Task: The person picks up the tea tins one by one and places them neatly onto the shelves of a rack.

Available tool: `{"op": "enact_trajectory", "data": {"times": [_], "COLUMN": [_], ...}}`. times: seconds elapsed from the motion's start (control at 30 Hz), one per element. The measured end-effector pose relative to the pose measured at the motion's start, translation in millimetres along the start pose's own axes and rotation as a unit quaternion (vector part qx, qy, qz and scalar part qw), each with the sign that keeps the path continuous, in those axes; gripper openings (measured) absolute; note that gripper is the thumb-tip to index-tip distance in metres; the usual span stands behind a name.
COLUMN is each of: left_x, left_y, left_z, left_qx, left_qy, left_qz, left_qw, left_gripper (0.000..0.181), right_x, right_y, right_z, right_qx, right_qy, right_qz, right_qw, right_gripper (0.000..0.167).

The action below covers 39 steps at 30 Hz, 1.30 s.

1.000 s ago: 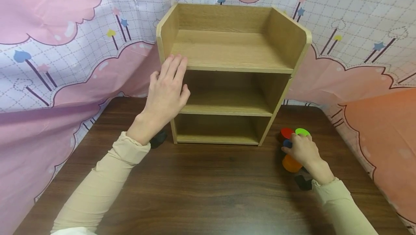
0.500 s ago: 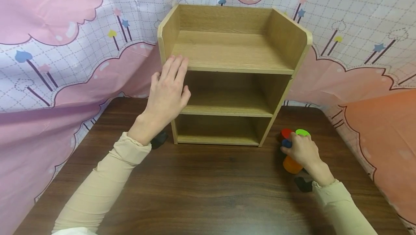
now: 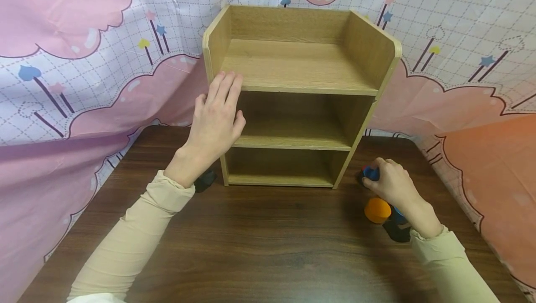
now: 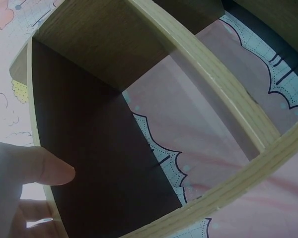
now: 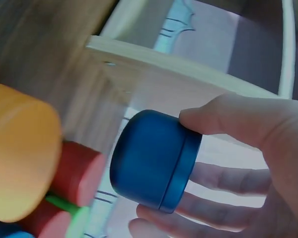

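My left hand [image 3: 215, 119] rests on the front edge of the upper board of a light wooden shelf unit [image 3: 301, 88], fingers straight. In the left wrist view its thumb [image 4: 54, 167] shows by the opening below that board. Over at the right, my right hand [image 3: 395, 184] holds a small round blue container [image 3: 370, 174]. The right wrist view shows this blue container [image 5: 151, 159] tilted and apart from the others, with thumb and fingers around its rim band. An orange cup-like piece [image 3: 378, 210] stands nearer me; red pieces [image 5: 79, 171] and a green piece [image 5: 77, 218] lie close by.
The shelf unit stands at the back of a dark wooden table [image 3: 268, 252]. Another blue piece [image 3: 399, 216] sits partly under my right wrist. A black object [image 3: 205, 180] lies behind my left wrist. Patterned cloth [image 3: 138, 84] hangs around the table.
My right hand has lifted the blue container and shifted slightly right and away from me. The red and green pieces are now mostly hidden in the head view. My left hand has stayed put.
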<state>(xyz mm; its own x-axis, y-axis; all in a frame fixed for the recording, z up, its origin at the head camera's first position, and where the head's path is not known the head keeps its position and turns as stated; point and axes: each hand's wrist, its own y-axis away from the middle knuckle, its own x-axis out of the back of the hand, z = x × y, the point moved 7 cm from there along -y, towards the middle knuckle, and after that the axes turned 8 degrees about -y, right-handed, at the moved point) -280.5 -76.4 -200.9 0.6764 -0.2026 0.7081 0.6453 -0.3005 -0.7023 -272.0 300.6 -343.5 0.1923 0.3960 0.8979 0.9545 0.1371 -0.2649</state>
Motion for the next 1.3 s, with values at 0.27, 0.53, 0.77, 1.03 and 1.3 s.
{"op": "enact_trajectory", "data": {"times": [0.27,0.53,0.77,1.03,1.3], "left_x": [-0.4,-0.7,-0.9,-1.8,-1.4], "left_y": [0.2,1.4,1.0,1.5,0.6], "left_z": [0.1,-0.5,-1.0,-0.4,-0.8], "left_qx": [-0.002,-0.003,-0.002,-0.002,-0.003], "left_qy": [0.001,0.003,0.005,0.006,0.009], "left_qz": [0.002,0.008,0.007,0.007,0.008], "left_qw": [1.0,1.0,1.0,0.9999,0.9999], "left_gripper": [0.067,0.069,0.069,0.069,0.069], "right_x": [26.5,54.2,75.7,92.3,109.1], "right_y": [1.2,4.0,4.1,2.3,-7.5], "right_z": [-26.2,-53.2,-75.9,-103.4,-137.8], "right_qx": [0.021,0.049,0.079,0.125,0.148], "right_qy": [-0.003,-0.001,0.001,-0.013,-0.021], "right_qz": [0.006,0.034,0.052,0.055,0.053], "right_qw": [0.9998,0.9982,0.9956,0.9906,0.9873], "right_gripper": [0.043,0.041,0.039,0.036,0.03]}}
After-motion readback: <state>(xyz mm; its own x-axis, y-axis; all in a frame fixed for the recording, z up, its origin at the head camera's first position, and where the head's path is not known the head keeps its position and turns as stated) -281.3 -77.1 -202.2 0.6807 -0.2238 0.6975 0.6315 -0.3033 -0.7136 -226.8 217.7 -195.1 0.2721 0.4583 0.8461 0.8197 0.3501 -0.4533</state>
